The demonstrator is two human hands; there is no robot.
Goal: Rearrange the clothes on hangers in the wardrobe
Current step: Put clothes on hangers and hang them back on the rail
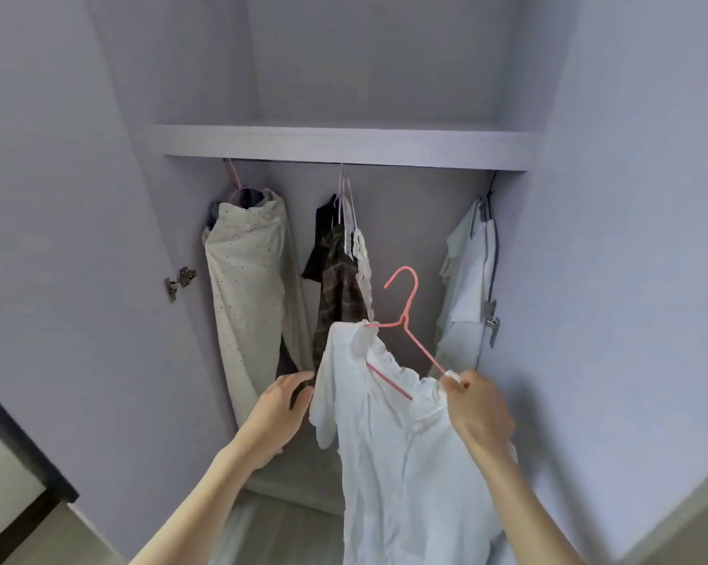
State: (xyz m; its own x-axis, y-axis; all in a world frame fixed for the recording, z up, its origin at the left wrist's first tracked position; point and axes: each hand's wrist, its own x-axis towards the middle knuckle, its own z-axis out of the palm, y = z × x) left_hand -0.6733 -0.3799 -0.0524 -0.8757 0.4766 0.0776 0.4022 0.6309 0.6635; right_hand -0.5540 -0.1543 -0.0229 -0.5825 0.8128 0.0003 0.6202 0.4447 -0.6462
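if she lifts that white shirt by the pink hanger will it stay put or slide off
Probably floppy: the white shirt hangs in loose folds. It may slide, since only one shoulder sits on the pink hanger, which tilts. The right hand pinching the other shoulder likely steadies it.

I see a metal door hinge at the left of the frame, on the inner edge of the open lavender door panel, and a second hinge at the right, against the other door panel. In the lower left corner I make out a strip of pale wood-look floor, with a dark band running diagonally above it; I cannot tell what that band is.
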